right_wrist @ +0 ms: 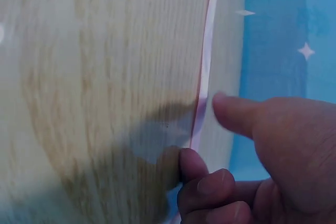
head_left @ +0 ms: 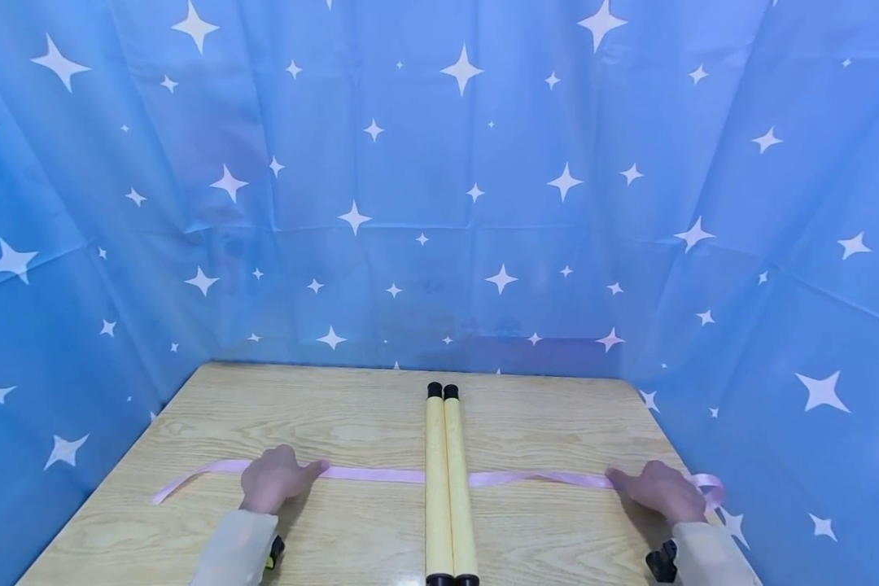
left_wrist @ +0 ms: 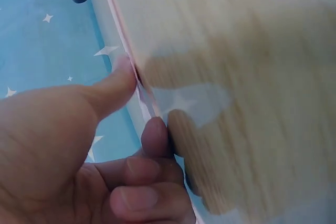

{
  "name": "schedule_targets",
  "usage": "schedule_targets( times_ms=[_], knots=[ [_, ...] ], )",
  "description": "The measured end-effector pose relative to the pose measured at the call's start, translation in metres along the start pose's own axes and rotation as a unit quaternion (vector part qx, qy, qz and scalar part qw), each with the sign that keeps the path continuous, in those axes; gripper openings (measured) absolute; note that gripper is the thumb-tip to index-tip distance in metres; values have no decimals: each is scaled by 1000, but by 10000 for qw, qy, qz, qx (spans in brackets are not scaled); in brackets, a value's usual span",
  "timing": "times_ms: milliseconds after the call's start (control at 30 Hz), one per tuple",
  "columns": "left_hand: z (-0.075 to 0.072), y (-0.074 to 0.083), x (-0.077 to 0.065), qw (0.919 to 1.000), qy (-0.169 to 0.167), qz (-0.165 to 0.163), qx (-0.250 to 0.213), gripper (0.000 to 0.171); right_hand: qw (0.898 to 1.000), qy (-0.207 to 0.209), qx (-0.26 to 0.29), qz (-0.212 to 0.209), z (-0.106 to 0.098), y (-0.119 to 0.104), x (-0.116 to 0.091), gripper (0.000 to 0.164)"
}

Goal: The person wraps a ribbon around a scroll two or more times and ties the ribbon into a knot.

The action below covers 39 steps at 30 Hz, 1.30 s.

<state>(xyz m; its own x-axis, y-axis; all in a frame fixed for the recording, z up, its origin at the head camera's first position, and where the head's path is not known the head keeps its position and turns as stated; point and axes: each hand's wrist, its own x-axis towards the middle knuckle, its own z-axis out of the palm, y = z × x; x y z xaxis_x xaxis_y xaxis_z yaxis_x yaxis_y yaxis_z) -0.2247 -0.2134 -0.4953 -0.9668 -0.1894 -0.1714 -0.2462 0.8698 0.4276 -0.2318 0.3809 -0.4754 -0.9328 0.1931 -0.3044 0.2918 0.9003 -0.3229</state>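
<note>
A long pink ribbon (head_left: 373, 474) stretches across the wooden table, passing beneath a pale yellow scroll (head_left: 436, 488) rolled into two side-by-side rolls with black end caps. On the left, my left hand (head_left: 280, 478) is at the ribbon; in the left wrist view its thumb tip touches the ribbon (left_wrist: 118, 19), a gap parting thumb and forefinger. My right hand (head_left: 659, 491) is over the ribbon's other side. Its thumb stands off the ribbon (right_wrist: 210, 30) in the right wrist view, while the loosely bent forefinger overlaps it. The ribbon's right end curls up beyond this hand.
The pale wooden table (head_left: 322, 407) has a blue curtain (head_left: 425, 163) with white stars behind it and along both sides. Dark wrist-worn devices show at both cuffs. The scroll's near ends reach the bottom of the head view.
</note>
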Motion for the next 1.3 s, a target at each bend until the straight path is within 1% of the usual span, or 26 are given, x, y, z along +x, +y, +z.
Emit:
schedule_targets(
  times_ms=[167,233,300,367,433,500,600,700,767,833,933,1033,1100,1200,1300],
  knots=[
    [-3,2,4,9998,-204,38,-64,59,9998,-113,-123,-61,-1,1,1,76],
    [-5,3,5,9996,-283,36,-20,57,9998,-135,-101,-119,-1,1,1,75],
    [-6,4,5,9994,-337,49,10,55,9996,-145,-58,-243,1,0,3,68],
    [-5,4,6,9993,-374,81,2,54,9994,-138,86,-307,3,-1,4,56],
    [-3,5,7,9992,-350,195,-84,54,9988,-95,251,-411,6,-1,6,47],
    [-1,5,7,9987,-295,322,-273,54,9976,-18,483,-499,10,-1,6,45],
    [3,6,9,9967,-161,498,-615,54,9942,239,763,-716,14,-3,6,44],
    [5,8,10,9934,20,657,-944,51,9899,506,1058,-794,15,-8,7,33],
    [5,10,11,9905,165,768,-1125,47,9861,675,1278,-825,14,-11,7,22],
    [4,14,12,9870,306,877,-1313,43,9824,780,1481,-833,13,-14,8,18],
    [1,21,13,9803,441,996,-1645,39,9765,910,1682,-997,12,-19,10,24],
    [-2,28,12,9736,512,1107,-1928,34,9719,969,1813,-1148,12,-24,11,27],
    [-4,34,11,9696,559,1169,-2075,27,9689,954,1925,-1228,13,-28,10,28],
    [-7,42,9,9629,651,1254,-2299,17,9626,857,2247,-1249,13,-36,7,30],
    [-9,51,6,9536,673,1316,-2622,17,9530,763,2599,-1356,11,-47,3,35]
  ],
)
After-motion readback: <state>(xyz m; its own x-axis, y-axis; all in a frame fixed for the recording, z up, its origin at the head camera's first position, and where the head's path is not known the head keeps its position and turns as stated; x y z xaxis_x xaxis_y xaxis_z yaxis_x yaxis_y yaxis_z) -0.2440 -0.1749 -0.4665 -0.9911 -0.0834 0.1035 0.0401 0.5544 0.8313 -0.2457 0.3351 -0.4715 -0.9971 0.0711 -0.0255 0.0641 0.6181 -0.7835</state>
